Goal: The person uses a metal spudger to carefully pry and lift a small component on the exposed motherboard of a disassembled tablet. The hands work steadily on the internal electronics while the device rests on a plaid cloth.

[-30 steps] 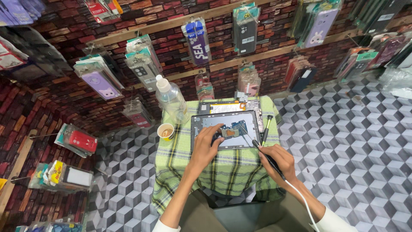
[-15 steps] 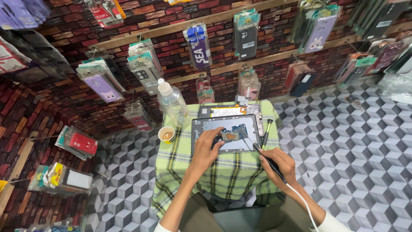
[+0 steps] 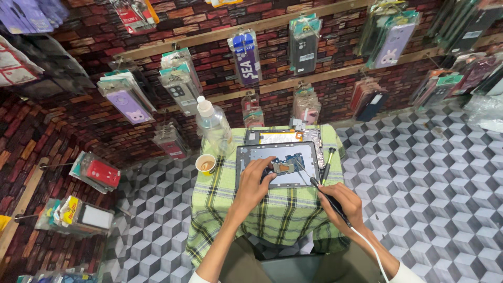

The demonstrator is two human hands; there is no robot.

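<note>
The opened tablet (image 3: 277, 163) lies flat at the middle of the tabletop (image 3: 272, 215), directly under my left hand (image 3: 255, 181). A green checked cloth covers the tabletop; a clear bottle (image 3: 214, 127) and a small cup (image 3: 205, 164) stand to the left. Phone cases hang on the brick wall behind. My left fingers (image 3: 266, 169) are bent, pinching a small part on the tablet. My right hand (image 3: 340, 202) is closed around a corded tool (image 3: 325, 193), its tip on the tablet.

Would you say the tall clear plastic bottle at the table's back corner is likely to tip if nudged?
Probably: the bottle is tall and narrow and stands upright on soft checked cloth near the table edge. It looks light, so it may slide or topple towards the paper cup.
</note>
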